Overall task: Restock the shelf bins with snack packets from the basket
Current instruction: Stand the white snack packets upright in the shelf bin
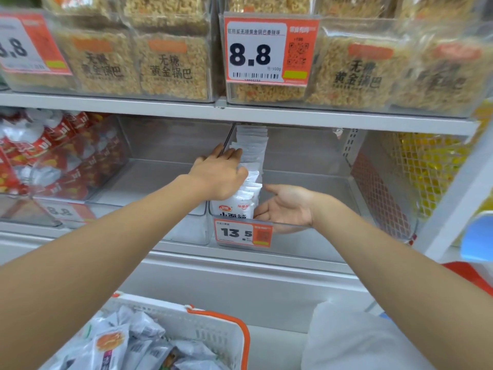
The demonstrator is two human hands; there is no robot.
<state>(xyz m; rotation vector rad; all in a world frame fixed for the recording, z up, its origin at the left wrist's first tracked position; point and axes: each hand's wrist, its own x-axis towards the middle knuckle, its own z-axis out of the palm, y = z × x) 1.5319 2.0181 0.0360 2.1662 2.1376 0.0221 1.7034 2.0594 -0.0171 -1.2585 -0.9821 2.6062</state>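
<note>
While the packets (252, 145) stand in a row at the left end of the bin (333, 236), the left hand (218, 174) lies flat on them and the right hand (285, 204) waits wide open just beside. This looks like squaring the row. The next move calls for more packets from the near basket (221, 329). The tag (244, 233) reads 13.5.

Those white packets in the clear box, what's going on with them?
A person is tidying a row of white snack packets standing in a clear shelf bin. The left hand rests on the row from the left, and the right hand lies open, palm up, just right of it. Below, the basket holds more packets.
</note>
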